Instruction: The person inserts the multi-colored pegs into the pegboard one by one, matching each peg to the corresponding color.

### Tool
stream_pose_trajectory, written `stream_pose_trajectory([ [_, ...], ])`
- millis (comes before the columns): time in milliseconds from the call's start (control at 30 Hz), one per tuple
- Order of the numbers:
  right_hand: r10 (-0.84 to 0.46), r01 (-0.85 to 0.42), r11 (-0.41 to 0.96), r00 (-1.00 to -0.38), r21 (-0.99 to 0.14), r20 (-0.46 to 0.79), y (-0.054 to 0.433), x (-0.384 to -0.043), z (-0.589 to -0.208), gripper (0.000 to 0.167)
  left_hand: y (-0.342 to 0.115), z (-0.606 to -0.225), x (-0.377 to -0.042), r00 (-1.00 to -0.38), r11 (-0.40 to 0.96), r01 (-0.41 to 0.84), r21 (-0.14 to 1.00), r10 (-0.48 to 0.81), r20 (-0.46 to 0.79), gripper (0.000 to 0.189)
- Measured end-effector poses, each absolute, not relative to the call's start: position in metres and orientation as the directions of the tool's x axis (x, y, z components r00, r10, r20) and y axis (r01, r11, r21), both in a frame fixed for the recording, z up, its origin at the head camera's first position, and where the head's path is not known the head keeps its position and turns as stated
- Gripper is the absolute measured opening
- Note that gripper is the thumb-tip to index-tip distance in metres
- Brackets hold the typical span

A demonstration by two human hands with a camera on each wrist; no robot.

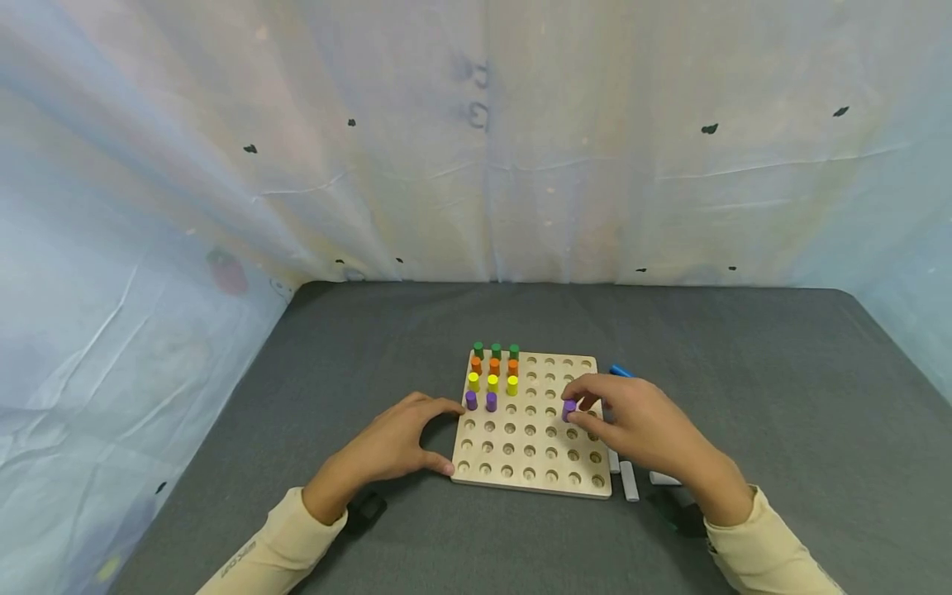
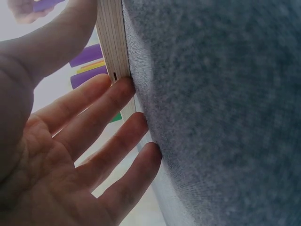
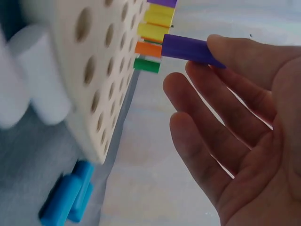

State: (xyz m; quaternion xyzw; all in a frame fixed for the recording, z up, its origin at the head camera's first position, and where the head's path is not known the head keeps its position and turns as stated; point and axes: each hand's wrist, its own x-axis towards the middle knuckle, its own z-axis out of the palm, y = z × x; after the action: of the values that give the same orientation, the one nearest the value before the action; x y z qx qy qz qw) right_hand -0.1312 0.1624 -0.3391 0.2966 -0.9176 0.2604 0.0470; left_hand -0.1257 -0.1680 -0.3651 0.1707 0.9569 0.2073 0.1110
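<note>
Bracing pegboard (image 1: 540, 464) at L edge, prob. vs. sliding, L hand (image 1: 397, 438) is spread, fingers mostly straight, gripping nothing. R hand (image 1: 635, 413) pinches purple peg (image 3: 184, 48) near one end over board's R side, prob. leaving other end free for a hole. Seated pegs (image 1: 492, 384) stand in color rows, far L; loose white pegs (image 1: 629, 483) & blue pegs (image 3: 61, 200) lie off R edge, handy for R hand.

On my feed I note the left grip (image 2: 59, 160) touching the wooden board (image 2: 113, 42), purple pegs (image 2: 85, 78) on it, grey counter (image 2: 221, 113) beneath.
</note>
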Motion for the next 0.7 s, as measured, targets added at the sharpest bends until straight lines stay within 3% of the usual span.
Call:
stream_pose_trajectory([
  [500, -0.569, -0.593, 0.639, -0.793, -0.490, 0.217, 0.124, -0.141, -0.338, 0.022, -0.167, -0.365, -0.124, -0.923, 0.864, 0.272, 0.425, 0.358, -0.138, 0.075],
  [700, -0.589, -0.610, 0.648, -0.781, -0.457, 0.207, 0.112, -0.148, -0.339, 0.022, -0.167, -0.365, -0.125, -0.924, 0.867, 0.265, 0.421, 0.353, -0.145, 0.074],
])
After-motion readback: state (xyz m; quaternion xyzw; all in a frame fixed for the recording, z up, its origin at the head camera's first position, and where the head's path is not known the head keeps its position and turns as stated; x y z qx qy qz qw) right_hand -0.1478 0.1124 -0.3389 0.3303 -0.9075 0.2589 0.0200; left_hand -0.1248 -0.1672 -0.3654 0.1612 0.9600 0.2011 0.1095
